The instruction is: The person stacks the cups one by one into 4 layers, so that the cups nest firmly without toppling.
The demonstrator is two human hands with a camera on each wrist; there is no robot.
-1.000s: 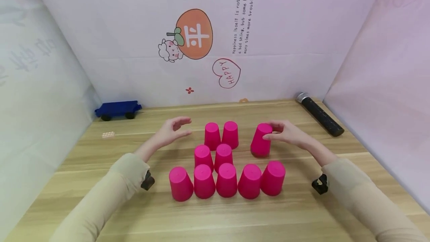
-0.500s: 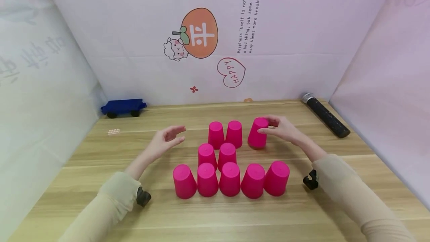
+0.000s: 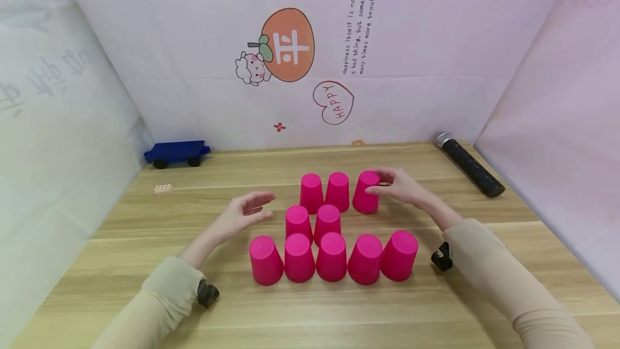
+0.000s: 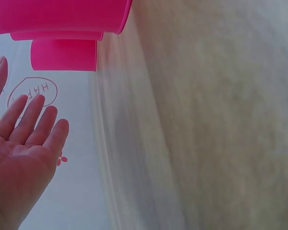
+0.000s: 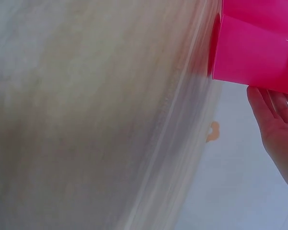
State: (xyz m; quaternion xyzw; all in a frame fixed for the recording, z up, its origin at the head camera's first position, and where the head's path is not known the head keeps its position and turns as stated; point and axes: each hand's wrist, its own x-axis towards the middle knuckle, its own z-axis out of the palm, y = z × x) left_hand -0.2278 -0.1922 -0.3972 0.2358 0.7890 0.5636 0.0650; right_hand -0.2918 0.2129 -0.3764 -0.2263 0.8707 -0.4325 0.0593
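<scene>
My right hand (image 3: 399,185) grips a pink cup (image 3: 365,194), thumb on the near side and fingers behind it. That cup stands upside down at the right end of the back row, a narrow gap from its neighbour (image 3: 337,194). In the right wrist view the fingers (image 5: 269,103) lie against the held cup (image 5: 254,52). My left hand (image 3: 237,217) hovers left of the cups with relaxed fingers and holds nothing; its palm shows in the left wrist view. Two more upturned cups (image 3: 328,225) form a middle row, and several (image 3: 331,257) line up in front.
A blue toy wagon (image 3: 176,153) stands at the back left of the wooden table (image 3: 310,316), with a small pale dotted patch (image 3: 163,188) in front of it. A black microphone (image 3: 470,166) lies at the back right. White printed sheets (image 3: 397,101) wall three sides.
My right hand has brought its cup leftward and back, from apart and tilted to upright beside the back row. My left hand has drawn slightly nearer to me. The view has shifted a little.
</scene>
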